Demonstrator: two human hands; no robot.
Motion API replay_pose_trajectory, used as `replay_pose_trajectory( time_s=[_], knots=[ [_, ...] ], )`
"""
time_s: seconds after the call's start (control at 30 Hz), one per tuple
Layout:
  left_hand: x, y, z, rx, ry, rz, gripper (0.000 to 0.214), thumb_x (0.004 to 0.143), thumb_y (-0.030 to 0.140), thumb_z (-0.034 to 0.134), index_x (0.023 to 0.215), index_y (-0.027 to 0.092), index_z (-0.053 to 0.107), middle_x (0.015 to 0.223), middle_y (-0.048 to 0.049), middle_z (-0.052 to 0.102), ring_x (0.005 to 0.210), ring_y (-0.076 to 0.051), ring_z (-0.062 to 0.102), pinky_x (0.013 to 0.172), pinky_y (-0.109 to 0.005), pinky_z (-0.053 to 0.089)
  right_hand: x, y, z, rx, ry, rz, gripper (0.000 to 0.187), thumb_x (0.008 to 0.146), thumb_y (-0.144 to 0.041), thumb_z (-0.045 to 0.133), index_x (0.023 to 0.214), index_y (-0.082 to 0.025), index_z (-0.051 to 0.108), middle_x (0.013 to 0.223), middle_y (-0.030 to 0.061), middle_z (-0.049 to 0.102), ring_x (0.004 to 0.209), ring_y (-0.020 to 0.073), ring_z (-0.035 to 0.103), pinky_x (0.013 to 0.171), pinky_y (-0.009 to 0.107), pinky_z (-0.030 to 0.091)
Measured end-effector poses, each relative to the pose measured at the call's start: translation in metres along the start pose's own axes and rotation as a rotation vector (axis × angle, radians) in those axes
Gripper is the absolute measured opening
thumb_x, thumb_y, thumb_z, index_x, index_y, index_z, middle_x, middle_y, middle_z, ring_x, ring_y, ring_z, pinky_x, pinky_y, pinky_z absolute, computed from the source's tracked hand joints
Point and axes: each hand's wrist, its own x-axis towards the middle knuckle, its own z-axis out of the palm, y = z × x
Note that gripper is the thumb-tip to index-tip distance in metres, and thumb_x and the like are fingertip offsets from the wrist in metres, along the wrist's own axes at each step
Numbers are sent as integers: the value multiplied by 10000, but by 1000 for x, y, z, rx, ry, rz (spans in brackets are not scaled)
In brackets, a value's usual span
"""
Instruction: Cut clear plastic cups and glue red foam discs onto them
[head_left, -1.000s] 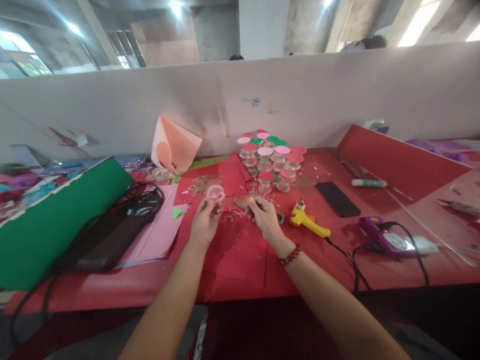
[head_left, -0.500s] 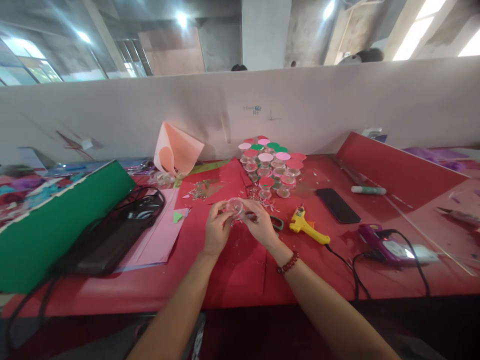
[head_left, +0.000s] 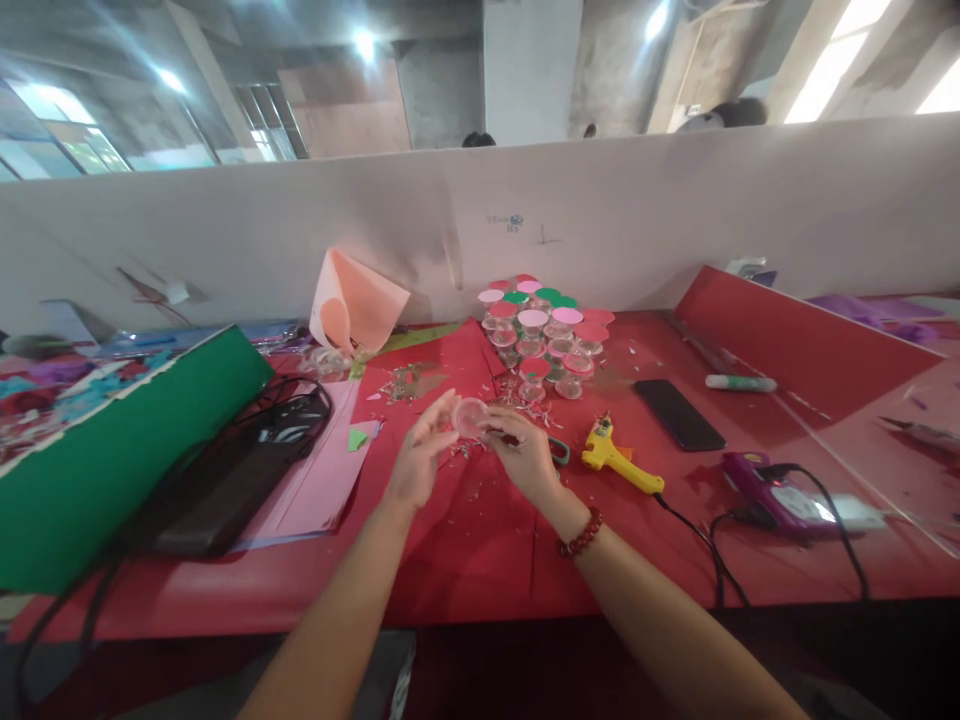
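Observation:
My right hand (head_left: pixel 525 452) pinches the edge of a small clear round plastic cup (head_left: pixel 470 419) over the red table. At the cup's left side is my left hand (head_left: pixel 421 450), its thumb and fingers apart; whether a fingertip still touches the cup is hard to see. Partly hidden behind my right hand lies a pair of scissors with a green handle (head_left: pixel 559 451). Beyond the hands stand several clear cup-like pieces topped with pink, red and green paper discs (head_left: pixel 533 318).
To the right are a yellow glue gun (head_left: pixel 619 457), a black phone (head_left: pixel 679 414), a glue stick (head_left: pixel 741 383) and a purple power strip (head_left: pixel 772 490) with cords. Pink paper sheets (head_left: pixel 315 490), a black bag (head_left: pixel 225 500) and a green board (head_left: pixel 142 450) lie left. A white partition (head_left: pixel 637 220) rises behind.
My left hand has loosened and drawn back slightly left and down from the cup. The cup now shows more fully, in my right hand.

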Motion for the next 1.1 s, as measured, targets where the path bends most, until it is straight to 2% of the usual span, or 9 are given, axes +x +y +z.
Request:
replay_pose_trajectory(
  time_s=[0.1, 0.2, 0.3, 0.4, 0.47, 0.63, 0.8, 0.93, 1.1],
  knots=[
    [9, 7, 0, -91, -110, -105, 428, 724, 173, 726, 1147, 201, 673, 1223, -108, 648, 1089, -224, 607, 911, -330, 475, 6, -10, -2, -39, -26, 1, 160, 814, -183, 617, 897, -258, 732, 1111, 67, 692, 1066, 213, 633, 948, 372, 490],
    [18, 8, 1, -52, -103, -70, 405, 677, 168, 778, 1076, 174, 710, 1130, -111, 690, 1062, -221, 622, 923, -320, 472, 16, -17, -2, -22, -60, 76, 162, 805, -204, 606, 928, -240, 705, 1060, 61, 698, 961, 197, 663, 794, 308, 537],
    [24, 6, 0, 32, -129, -55, 414, 657, 177, 794, 1065, 190, 719, 1128, -105, 691, 1086, -233, 608, 919, -332, 478, 27, -17, 0, 30, -13, 174, 215, 821, -281, 596, 1018, -221, 656, 923, 45, 711, 779, 171, 670, 686, 277, 530],
    [25, 6, -3, 154, -176, -35, 393, 666, 178, 785, 1054, 211, 728, 1146, -101, 678, 1129, -247, 577, 922, -348, 483, 33, -11, 1, -22, 33, 201, 169, 836, -325, 589, 910, -211, 690, 852, 47, 721, 738, 179, 660, 694, 288, 514],
    [24, 6, -5, 234, -184, -33, 376, 664, 168, 784, 1034, 218, 738, 1165, -102, 665, 1144, -252, 564, 933, -348, 480, 33, -5, 0, -53, 17, 207, 164, 841, -316, 584, 835, -213, 712, 838, 47, 732, 747, 191, 662, 700, 292, 505],
    [20, 0, -11, 181, -141, -88, 274, 732, 250, 741, 1002, 206, 750, 1192, -121, 644, 1128, -266, 570, 943, -366, 473, 25, 5, -5, -49, -135, 276, 211, 856, -312, 544, 826, -216, 730, 764, 23, 723, 681, 186, 650, 647, 281, 488],
    [8, -14, -13, 151, -49, -146, 287, 739, 278, 738, 1021, 222, 746, 1184, -102, 626, 1137, -254, 553, 994, -351, 425, 14, 13, 0, -99, -109, 336, 168, 792, -246, 555, 780, -218, 720, 695, 17, 691, 606, 167, 611, 591, 264, 469],
    [3, -20, -16, 166, -37, -187, 333, 748, 305, 730, 1078, 267, 732, 1211, -81, 573, 1172, -248, 515, 1010, -332, 404, 11, 17, 4, -121, -121, 358, 154, 765, -211, 548, 751, -215, 701, 655, 10, 659, 577, 150, 580, 571, 251, 444],
    [7, -23, -20, 137, -40, -256, 317, 740, 337, 725, 1049, 272, 743, 1175, -82, 570, 1145, -259, 525, 983, -341, 427, 10, 17, 9, -80, -132, 466, 126, 735, -200, 540, 678, -206, 652, 571, -14, 573, 513, 127, 513, 515, 232, 393]
  ],
)
